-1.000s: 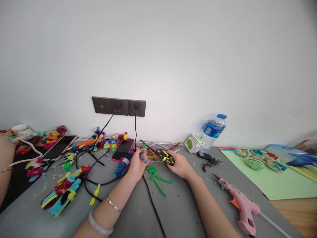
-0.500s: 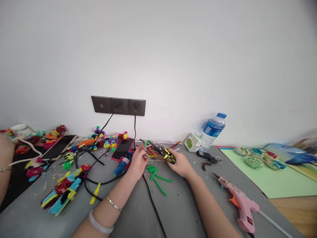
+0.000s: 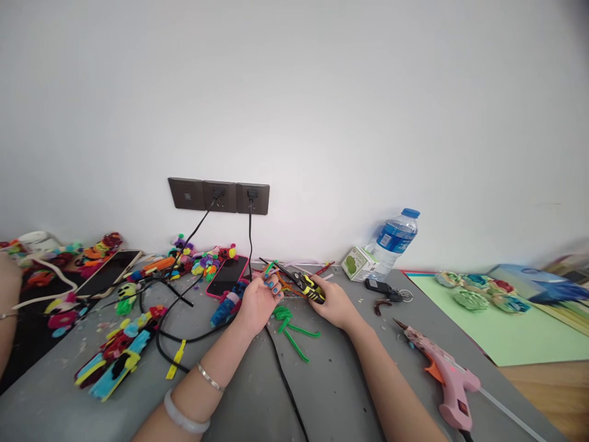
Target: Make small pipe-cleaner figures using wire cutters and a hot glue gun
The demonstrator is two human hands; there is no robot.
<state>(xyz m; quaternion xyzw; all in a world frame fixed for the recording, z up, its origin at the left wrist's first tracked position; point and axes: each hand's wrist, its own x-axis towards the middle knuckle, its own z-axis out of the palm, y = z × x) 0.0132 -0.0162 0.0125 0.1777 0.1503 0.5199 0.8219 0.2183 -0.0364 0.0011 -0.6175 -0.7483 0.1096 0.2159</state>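
My right hand (image 3: 335,302) is wrapped round the yellow and black handles of a pair of pliers (image 3: 311,288), whose dark jaws point left toward my other hand. Curled fingers with blue nails show on my left hand (image 3: 261,301); what they pinch is too small and hidden to make out. A short green fuzzy tip (image 3: 270,266) shows just above those fingers. Below, between the two hands, green pipe cleaner pieces (image 3: 289,328) lie on the grey table (image 3: 331,380). A blue fuzzy figure (image 3: 225,310) lies beside my left wrist.
Black cables (image 3: 285,374) cross the table from the wall sockets (image 3: 219,196). Pipe cleaner figures (image 3: 122,350) and phones (image 3: 227,275) lie left, near another person's arm (image 3: 8,307). On the right are a water bottle (image 3: 393,242), a small box (image 3: 359,264), keys (image 3: 389,291) and a pink glue gun (image 3: 448,380).
My left hand has turned, so its blue nails now face the camera more. My right hand and the pliers have hardly moved.
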